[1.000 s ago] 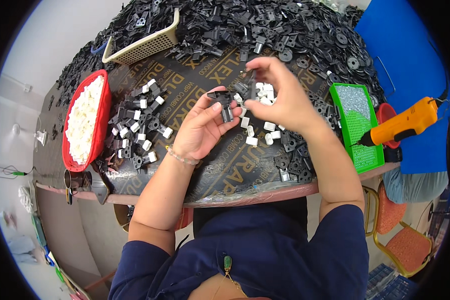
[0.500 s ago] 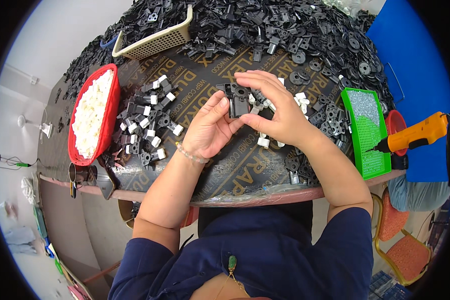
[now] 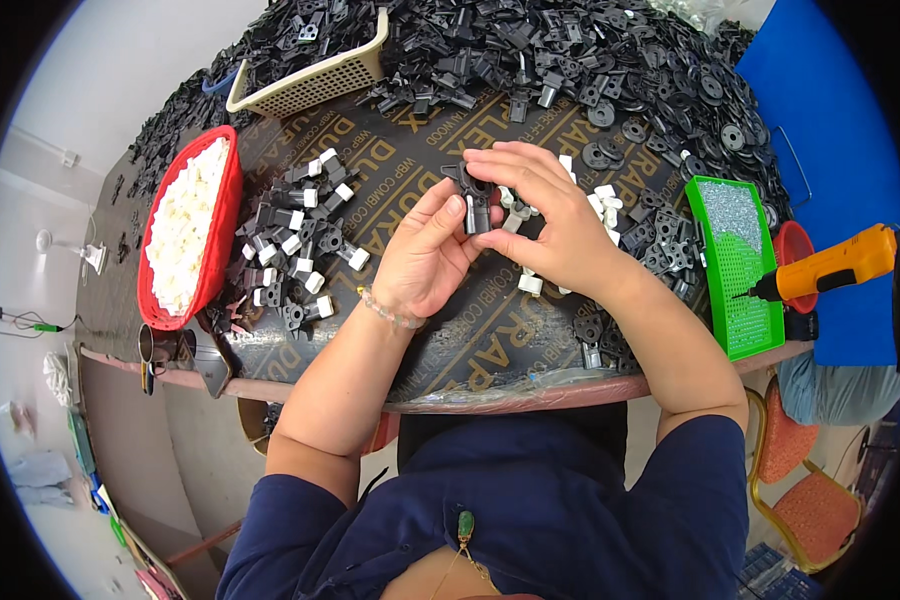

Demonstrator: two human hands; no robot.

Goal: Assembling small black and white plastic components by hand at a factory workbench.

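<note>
Over the middle of the table, a black plastic part [image 3: 478, 207] with a ringed hole at its upper end and a shiny block-shaped lower end sits between my two hands. My left hand [image 3: 422, 258] grips it from the left, thumb on its near face and fingers behind. From the right, my right hand [image 3: 562, 222] curves around it, fingertips at its top end and thumb at its lower end. White plastic pieces [image 3: 530, 284] lie under and beside my right hand, partly covered by it. Left of my hands is a heap of black parts with white ends [image 3: 295, 245].
A red basket of white pieces [image 3: 235, 190] stands at the left. Loose black parts [image 3: 570, 50] are heaped along the far side, around a cream basket [image 3: 315, 90]. At right are a green tray of screws [image 3: 745, 335], a red bowl [image 3: 792, 240] and an orange power screwdriver [image 3: 840, 265].
The black part has turned between my hands and now shows a narrower face. Both hands stay around it in nearly the same place.
</note>
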